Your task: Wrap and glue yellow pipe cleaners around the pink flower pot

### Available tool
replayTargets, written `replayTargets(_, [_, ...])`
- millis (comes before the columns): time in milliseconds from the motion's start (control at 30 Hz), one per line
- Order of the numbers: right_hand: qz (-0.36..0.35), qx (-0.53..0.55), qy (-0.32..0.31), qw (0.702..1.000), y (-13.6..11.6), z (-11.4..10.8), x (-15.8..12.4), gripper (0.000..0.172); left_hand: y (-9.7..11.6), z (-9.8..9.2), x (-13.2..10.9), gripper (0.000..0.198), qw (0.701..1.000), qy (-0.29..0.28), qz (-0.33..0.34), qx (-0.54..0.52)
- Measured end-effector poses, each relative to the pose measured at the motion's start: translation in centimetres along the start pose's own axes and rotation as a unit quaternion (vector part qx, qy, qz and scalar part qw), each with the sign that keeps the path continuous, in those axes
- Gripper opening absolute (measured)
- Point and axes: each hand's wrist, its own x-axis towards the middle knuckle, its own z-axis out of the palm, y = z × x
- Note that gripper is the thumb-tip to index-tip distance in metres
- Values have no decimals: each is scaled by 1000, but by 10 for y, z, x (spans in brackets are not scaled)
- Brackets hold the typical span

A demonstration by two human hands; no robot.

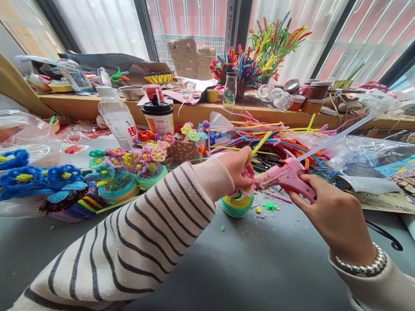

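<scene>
A: Where is the left hand?

B: The left hand (236, 167) comes in from the left in a striped sleeve (145, 233), its fingers pinched together on a fuzzy yellow stem (261, 144) that slants up toward the far right.

A: And the right hand?

B: The right hand (335, 211), with a silver bead bracelet (360, 268) at the wrist, is wrapped around the handle of a pink glue gun (292, 176). The nozzle points left, close to the left hand, and a long translucent glue stick (335, 137) juts from the back toward the far right.

A: What is below them?

B: A small round pot (237, 206), banded yellow and teal, on the grey counter (233, 268). A pink flower (249, 185) shows at its top, partly hidden by the fingers. Bright green scraps (269, 206) lie just to its right.

A: And around that?

B: Flower pots (117, 190) stand to the left, nearer than a clear bottle (117, 119) and a lidded cup (158, 119); colourful stems (292, 144) are heaped beyond the gun, and a cluttered wooden ledge (71, 103) runs below the far windows (194, 17)
</scene>
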Motion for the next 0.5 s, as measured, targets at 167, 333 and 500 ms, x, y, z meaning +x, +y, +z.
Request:
replayTargets(167, [3,2,-4,1000,0,-1,1,34,2,-3,1,38,1000,-12,-2,11])
replayTargets(333, [10,1,-17,1000,0,-2,3,34,1,-4,2,36,1000,-19,0,14])
replayTargets(500, [16,6,-26,1000,-1,-3,4,35,-1,-3,3,33,1000,-12,0,-4])
